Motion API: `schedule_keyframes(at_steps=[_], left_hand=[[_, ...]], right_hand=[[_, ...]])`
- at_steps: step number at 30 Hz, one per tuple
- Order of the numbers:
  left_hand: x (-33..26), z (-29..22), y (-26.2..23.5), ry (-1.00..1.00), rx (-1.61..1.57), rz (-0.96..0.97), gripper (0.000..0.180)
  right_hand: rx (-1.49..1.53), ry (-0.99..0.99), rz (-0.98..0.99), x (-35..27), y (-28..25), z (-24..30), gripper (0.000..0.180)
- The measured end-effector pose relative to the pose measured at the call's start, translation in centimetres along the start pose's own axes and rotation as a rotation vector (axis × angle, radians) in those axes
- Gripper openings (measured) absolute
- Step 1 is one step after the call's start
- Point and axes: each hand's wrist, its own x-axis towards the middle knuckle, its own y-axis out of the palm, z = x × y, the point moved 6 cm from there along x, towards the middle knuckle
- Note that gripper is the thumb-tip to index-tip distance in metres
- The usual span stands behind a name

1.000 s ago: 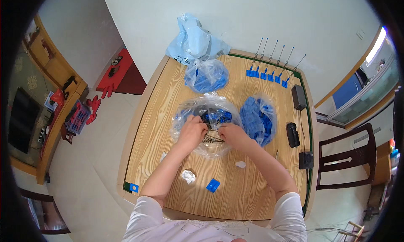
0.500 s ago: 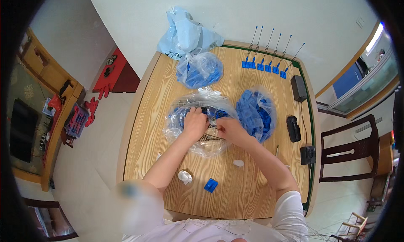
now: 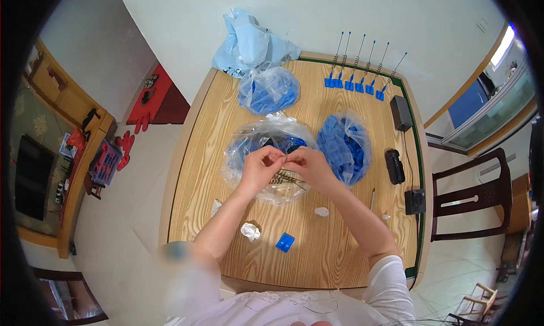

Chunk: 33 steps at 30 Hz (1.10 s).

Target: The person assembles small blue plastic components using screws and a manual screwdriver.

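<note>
My left hand [image 3: 262, 166] and my right hand [image 3: 309, 164] meet fingertip to fingertip over a spread clear plastic bag [image 3: 237, 140]. Both are pinched closed; whatever sits between the fingers is too small to make out. Below them in the bag lie coiled metal springs with long thin rods [image 3: 281, 180], alongside blue and black pieces partly hidden by the plastic. Just right of my right hand stands a clear bag of blue plastic parts [image 3: 339, 146]. Nearer to me, a single blue plastic base [image 3: 285, 242] rests on the wood-grain table [image 3: 323, 263].
Several blue bases with upright springs and rods [image 3: 349, 84] line the far right. Behind are another bag of blue parts [image 3: 271, 94] and a light blue bag [image 3: 249, 45]. Black box [image 3: 401, 113], black case [image 3: 395, 166] and small black device [image 3: 415, 201] sit right; crumpled tissue [image 3: 250, 231] lies in front.
My hands have risen out of the bag and come together, the left moving right and slightly nearer to me. Their fingertips now touch.
</note>
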Motion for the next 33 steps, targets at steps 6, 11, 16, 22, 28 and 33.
schedule_keyframes(at_steps=[6,11,16,22,28,33], left_hand=[[-1.3,-2.1,-1.0,0.090,-0.185,0.017,0.006],[-0.6,-0.5,-3.9,0.148,0.510,-0.032,0.009],[1.3,0.9,-1.8,0.298,0.862,-0.057,0.007],[3.6,2.9,-4.0,0.184,1.159,-0.112,0.009],[1.5,1.4,-4.0,0.253,1.047,0.214,0.010],[1.0,2.9,-4.3,0.312,1.188,0.171,0.008]], right_hand=[[-0.150,0.001,-0.037,-3.0,-1.4,3.7,0.011],[-0.370,-0.055,0.231,-13.6,2.0,6.4,0.012],[-0.331,0.088,0.109,-19.1,5.1,0.7,0.012],[-0.226,0.144,-0.102,-19.6,4.8,-0.9,0.009],[-0.232,0.070,-0.168,-20.0,4.5,-1.5,0.010],[-0.191,0.045,-0.168,-19.8,4.6,-0.8,0.010]])
